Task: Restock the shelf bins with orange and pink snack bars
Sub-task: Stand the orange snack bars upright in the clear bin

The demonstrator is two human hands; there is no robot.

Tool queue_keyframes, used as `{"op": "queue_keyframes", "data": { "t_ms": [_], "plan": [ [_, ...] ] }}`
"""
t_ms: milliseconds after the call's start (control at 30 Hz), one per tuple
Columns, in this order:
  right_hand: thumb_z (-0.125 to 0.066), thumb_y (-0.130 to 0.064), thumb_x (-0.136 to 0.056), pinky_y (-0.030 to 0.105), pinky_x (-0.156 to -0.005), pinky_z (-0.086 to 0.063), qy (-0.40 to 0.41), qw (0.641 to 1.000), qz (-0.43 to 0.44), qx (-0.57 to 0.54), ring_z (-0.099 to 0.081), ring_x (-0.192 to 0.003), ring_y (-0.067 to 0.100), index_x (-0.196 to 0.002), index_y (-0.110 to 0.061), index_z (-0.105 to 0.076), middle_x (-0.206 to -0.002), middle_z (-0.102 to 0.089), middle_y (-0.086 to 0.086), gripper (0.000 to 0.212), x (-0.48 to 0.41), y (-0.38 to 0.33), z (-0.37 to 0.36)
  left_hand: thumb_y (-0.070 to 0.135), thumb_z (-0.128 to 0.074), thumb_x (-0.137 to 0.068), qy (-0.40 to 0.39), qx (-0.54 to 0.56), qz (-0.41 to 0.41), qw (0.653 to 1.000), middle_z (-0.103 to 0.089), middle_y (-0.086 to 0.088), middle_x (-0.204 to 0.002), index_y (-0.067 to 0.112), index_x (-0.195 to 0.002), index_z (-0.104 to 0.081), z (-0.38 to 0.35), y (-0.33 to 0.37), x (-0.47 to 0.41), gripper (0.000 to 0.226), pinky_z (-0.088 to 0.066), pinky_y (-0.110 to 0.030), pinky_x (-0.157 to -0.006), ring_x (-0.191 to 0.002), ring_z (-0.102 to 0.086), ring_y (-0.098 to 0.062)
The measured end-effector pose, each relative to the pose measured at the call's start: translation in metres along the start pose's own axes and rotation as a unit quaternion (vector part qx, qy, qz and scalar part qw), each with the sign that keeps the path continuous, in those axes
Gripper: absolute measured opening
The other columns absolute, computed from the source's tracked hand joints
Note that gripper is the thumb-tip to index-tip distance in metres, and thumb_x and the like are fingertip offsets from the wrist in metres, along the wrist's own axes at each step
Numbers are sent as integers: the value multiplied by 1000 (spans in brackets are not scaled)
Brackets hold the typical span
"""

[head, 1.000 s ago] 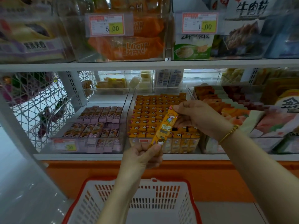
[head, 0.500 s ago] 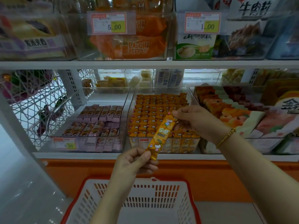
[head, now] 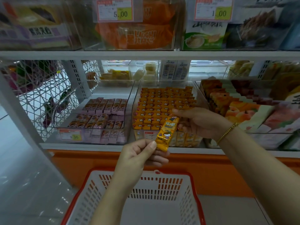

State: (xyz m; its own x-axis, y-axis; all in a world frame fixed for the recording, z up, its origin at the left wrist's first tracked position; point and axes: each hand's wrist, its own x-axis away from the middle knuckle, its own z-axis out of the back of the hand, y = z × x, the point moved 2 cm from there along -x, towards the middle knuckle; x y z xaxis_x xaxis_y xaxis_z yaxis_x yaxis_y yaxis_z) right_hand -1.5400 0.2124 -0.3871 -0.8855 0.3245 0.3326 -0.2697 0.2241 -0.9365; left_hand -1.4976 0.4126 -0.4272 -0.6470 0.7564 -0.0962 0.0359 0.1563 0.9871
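An orange snack bar (head: pixel 167 131) hangs tilted in front of the lower shelf, held at both ends. My left hand (head: pixel 142 154) pinches its lower end between thumb and fingers. My right hand (head: pixel 199 121) grips its upper end, just in front of the clear bin (head: pixel 135 101) packed with rows of orange bars (head: pixel 162 103). To the left stands a clear bin (head: pixel 129 101) with pink bars (head: pixel 103 114), partly filled.
A white basket with a red rim (head: pixel 142 172) sits below my hands, nothing seen inside. Clear bins of other snacks fill the upper shelf (head: pixel 146 54) and the right side. A wire rack (head: pixel 40 95) stands at left. Price tags (head: pixel 70 135) hang on bin fronts.
Both hands have lowered the orange bar slightly toward me, still held at both ends. The view has shifted a little upward.
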Motion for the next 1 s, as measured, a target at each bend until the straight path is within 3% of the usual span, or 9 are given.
{"op": "queue_keyframes", "data": {
  "t_ms": [233, 400, 500, 633, 700, 767, 800, 867, 1000],
  "plan": [
    [-60, -14, -86, 11, -37, -41, -2, 993, -42, -108, -51, -43, 4, -92, -6, -60, -77, -59, 6, 10, -2, 5, 6, 19, -42, -94, 10, -29, -2, 1000, -73, -12, -79, 4, -89, -63, 3, -5, -1, 27, -55, -21, -59, -68, -70, -20],
    [-60, -19, -84, 14, -51, -52, -64, 997, -14, -27, -58, -57, 9, -92, -6, -60, -75, -65, 6, 15, 3, -1, 9, 26, -45, -92, 62, -178, -108, 976, -71, -2, -73, 11, -83, -64, 4, -6, -2, 26, -56, -26, -64, -68, -69, -15],
    [-62, -18, -77, 16, -59, -56, -86, 996, 2, -8, -64, -65, 9, -105, -3, -62, -84, -68, 7, 32, 6, -7, 11, 28, -45, -91, 53, -172, -109, 978, -71, 0, -76, 9, -86, -66, 2, -2, -4, 28, -56, -24, -63, -71, -70, -14],
    [-65, -15, -73, 19, -61, -58, -105, 991, 82, -8, -68, -73, 14, -103, -9, -69, -91, -70, 8, 30, 13, -13, 13, 36, -39, -94, 47, 84, 77, 992, -73, -16, -90, 3, -98, -67, 4, -11, -12, 43, -58, -26, -63, -81, -72, -26],
    [-71, -15, -67, 21, -63, -58, -134, 985, 113, -3, -69, -78, 18, -98, -13, -73, -93, -70, 8, 32, 16, -14, 12, 46, -40, -94, -45, 268, 192, 943, -68, -25, -105, -1, -106, -69, 0, -14, -13, 57, -59, -30, -67, -87, -71, -30],
    [-77, -16, -62, 23, -66, -58, -160, 979, 129, 16, -70, -83, 21, -95, -16, -74, -94, -71, 10, 33, 17, -14, 10, 44, -46, -94, -156, 427, 240, 858, -61, -29, -117, -8, -125, -55, -3, -15, -12, 61, -57, -34, -82, -98, -68, -33],
    [-79, -17, -60, 23, -66, -58, -169, 977, 133, 21, -70, -84, 21, -94, -16, -75, -94, -71, 11, 34, 16, -14, 10, 38, -47, -96, -185, 459, 243, 834, -59, -30, -120, -11, -132, -46, -5, -14, -13, 61, -55, -36, -88, -103, -65, -34],
    [-84, -19, -60, 26, -69, -59, -184, 972, 145, 18, -70, -89, 23, -93, -15, -75, -100, -71, 14, 35, 16, -13, 12, 27, -56, -94, -217, 456, 221, 834, -61, -30, -116, -13, -133, -42, -7, -8, -15, 57, -55, -35, -87, -99, -67, -33],
    [-69, -16, -70, 28, -76, -57, -179, 967, 178, -13, -68, -99, 25, -84, -11, -77, -110, -69, 15, 17, 18, -16, 19, 12, -91, -54, -161, 431, 210, 863, -67, -25, -89, -13, -108, -65, -5, -11, -23, 64, -59, -29, -58, -70, -70, -26]
  ]
}}
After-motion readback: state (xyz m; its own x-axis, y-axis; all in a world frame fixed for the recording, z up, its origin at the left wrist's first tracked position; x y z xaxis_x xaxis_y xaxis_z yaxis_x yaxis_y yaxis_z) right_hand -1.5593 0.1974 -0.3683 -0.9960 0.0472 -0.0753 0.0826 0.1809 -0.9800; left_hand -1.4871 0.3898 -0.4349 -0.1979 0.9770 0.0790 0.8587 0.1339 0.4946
